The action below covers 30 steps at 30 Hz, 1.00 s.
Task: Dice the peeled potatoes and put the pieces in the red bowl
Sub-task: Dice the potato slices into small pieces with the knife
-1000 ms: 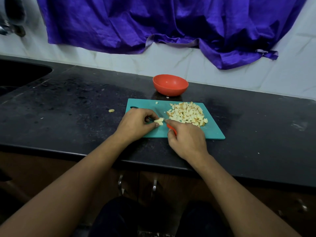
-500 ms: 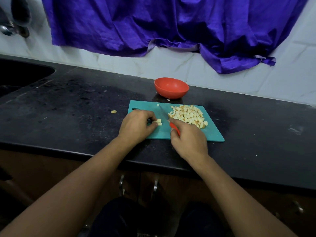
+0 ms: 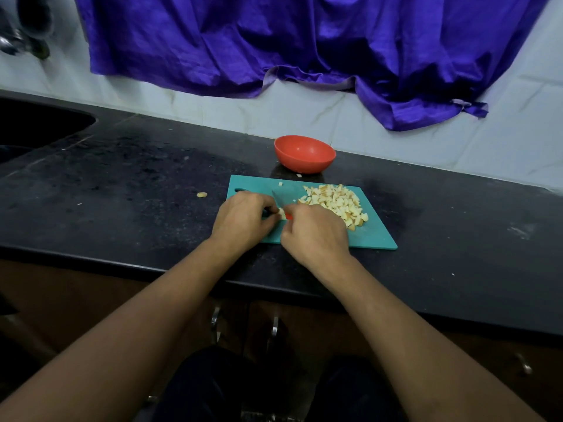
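A teal cutting board [image 3: 377, 236] lies on the black counter with a heap of diced potato [image 3: 335, 202] on its right half. My left hand [image 3: 243, 222] pinches a small remaining potato piece [image 3: 282, 213] near the board's middle. My right hand [image 3: 316, 236] grips a knife with a red handle [image 3: 288, 216]; its blade [image 3: 278, 199] points away from me, right beside the piece. The red bowl [image 3: 304, 153] stands just behind the board, and I see nothing inside it from here.
A loose potato bit [image 3: 201, 194] lies on the counter left of the board, and small scraps sit near the bowl. A dark sink [image 3: 36, 126] is at the far left. Purple cloth [image 3: 304, 41] hangs on the white wall behind.
The potato piece under my left fingers has got smaller, and my hands have drawn closer together. The camera view has tilted down slightly.
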{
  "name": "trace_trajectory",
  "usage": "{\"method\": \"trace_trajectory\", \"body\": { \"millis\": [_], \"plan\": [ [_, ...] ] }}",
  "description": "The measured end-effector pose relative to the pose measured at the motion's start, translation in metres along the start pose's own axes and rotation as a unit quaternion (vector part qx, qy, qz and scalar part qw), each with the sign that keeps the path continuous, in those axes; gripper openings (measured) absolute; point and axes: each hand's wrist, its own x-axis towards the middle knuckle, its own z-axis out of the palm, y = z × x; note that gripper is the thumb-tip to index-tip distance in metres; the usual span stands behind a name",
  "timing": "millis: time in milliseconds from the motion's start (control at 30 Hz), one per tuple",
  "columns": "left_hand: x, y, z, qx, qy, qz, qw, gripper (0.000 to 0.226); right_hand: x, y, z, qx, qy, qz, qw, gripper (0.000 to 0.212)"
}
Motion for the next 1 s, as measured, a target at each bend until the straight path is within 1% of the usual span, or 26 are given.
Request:
{"method": "trace_trajectory", "body": {
  "millis": [100,233,367,433,500,567,633,800,1000],
  "plan": [
    [0.000,0.000,0.000,0.005,-0.002,0.004,1.000,0.012,0.002,-0.004,0.003,-0.006,-0.017,-0.005,1.000,0.028],
    [0.000,0.000,-0.001,0.000,0.003,-0.006,1.000,0.013,-0.012,0.003,0.013,-0.010,0.003,-0.034,0.999,0.044],
    [-0.001,0.003,-0.004,0.001,0.004,-0.006,1.000,0.016,-0.022,0.018,0.012,-0.017,0.002,-0.059,0.998,0.046],
    [-0.001,0.003,-0.004,0.000,0.007,-0.006,1.000,0.018,-0.025,0.028,0.011,0.018,0.001,-0.033,0.999,0.045],
    [-0.002,0.003,-0.004,-0.001,0.008,-0.010,1.000,0.020,-0.022,0.039,0.009,0.089,-0.005,0.020,0.996,0.043],
    [-0.002,0.003,-0.004,-0.004,0.007,-0.014,1.000,0.020,-0.017,0.043,0.008,0.132,-0.006,0.058,0.990,0.041],
    [-0.002,0.003,-0.004,-0.005,0.007,-0.014,1.000,0.020,-0.015,0.039,0.005,0.148,0.003,0.066,0.987,0.040],
    [-0.003,0.003,-0.004,-0.007,0.007,-0.011,1.000,0.019,-0.008,0.011,-0.003,0.099,0.026,0.032,0.994,0.042],
    [-0.003,0.002,-0.003,0.004,0.008,-0.003,1.000,0.016,0.001,-0.003,-0.001,0.035,-0.006,0.020,0.999,0.042]
  ]
}}
